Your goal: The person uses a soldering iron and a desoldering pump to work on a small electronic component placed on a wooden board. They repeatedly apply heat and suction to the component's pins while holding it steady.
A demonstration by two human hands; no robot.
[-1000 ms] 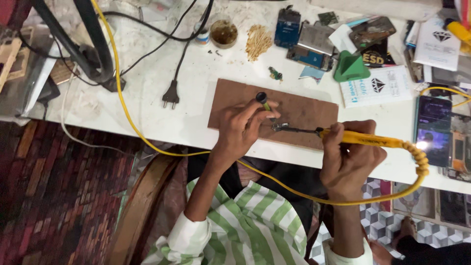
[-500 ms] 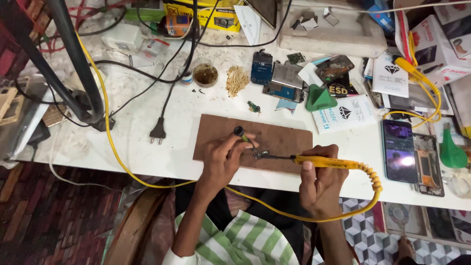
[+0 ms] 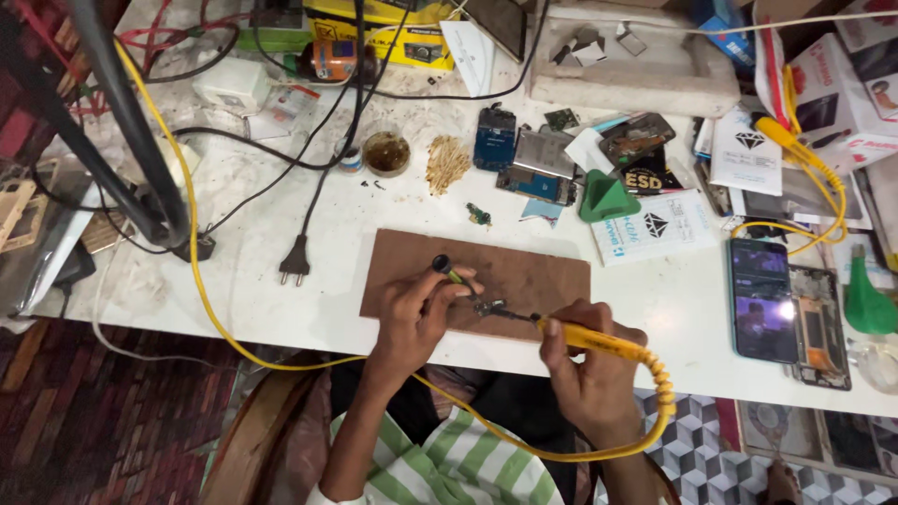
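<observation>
Two hands over one brown board (image 3: 524, 271) at lower centre: the right hand (image 3: 594, 369) grips one yellow soldering iron (image 3: 599, 341), lying level, tip pointing left, while the left hand (image 3: 416, 313) pinches one thin tool (image 3: 454, 276) angled up-left.

— What carries it all?
— A white surface (image 3: 281, 309), scuffed and stained, running across the view under even, bright light.
— And below it?
— On the left, a floor (image 3: 84, 421) of dark red and brown brick-like blocks. On the right, a tiled floor (image 3: 711, 440) in a grey, black and white cube pattern.
— Any furniture?
— A curved wooden chair edge (image 3: 248, 440) shows at the bottom. A black stand (image 3: 131, 131) slants up at the left.
</observation>
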